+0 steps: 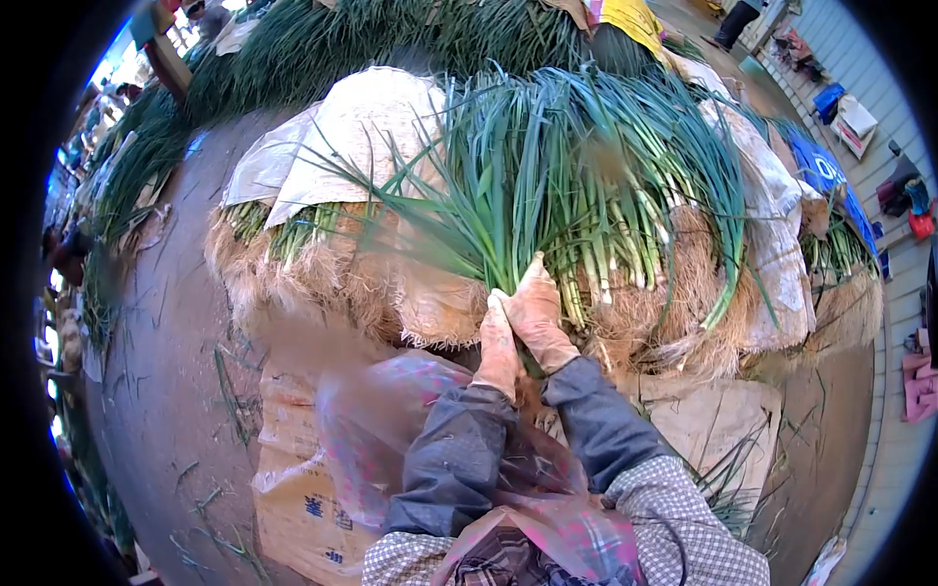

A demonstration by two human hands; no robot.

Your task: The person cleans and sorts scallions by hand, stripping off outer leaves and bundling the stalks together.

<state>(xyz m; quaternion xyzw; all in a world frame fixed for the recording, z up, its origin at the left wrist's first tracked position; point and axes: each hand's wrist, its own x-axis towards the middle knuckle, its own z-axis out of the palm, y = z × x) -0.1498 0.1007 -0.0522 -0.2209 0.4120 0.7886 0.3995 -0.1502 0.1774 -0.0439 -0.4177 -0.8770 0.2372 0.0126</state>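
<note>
A bunch of green onions (500, 230) stands upright in front of me, its long leaves fanned out toward the pile. My left hand (496, 344), in a tan, soiled glove, is closed round the lower stalks. Just right of it and slightly higher, my right hand (536, 311), gloved alike, wraps the same bunch, and the two hands touch. The bunch's root end is mostly hidden behind my hands and sleeves. Beyond lies a large heap of green onions (625, 161), pale stalks and shaggy roots facing me.
White woven sacks (376, 122) cover the heap's left part. A flattened tan sack (293, 488) and a pale sack (718, 420) lie on the floor beside my legs. Behind, another long heap (322, 49) stretches across. A person (735, 21) stands at the upper right near a ribbed wall (870, 107).
</note>
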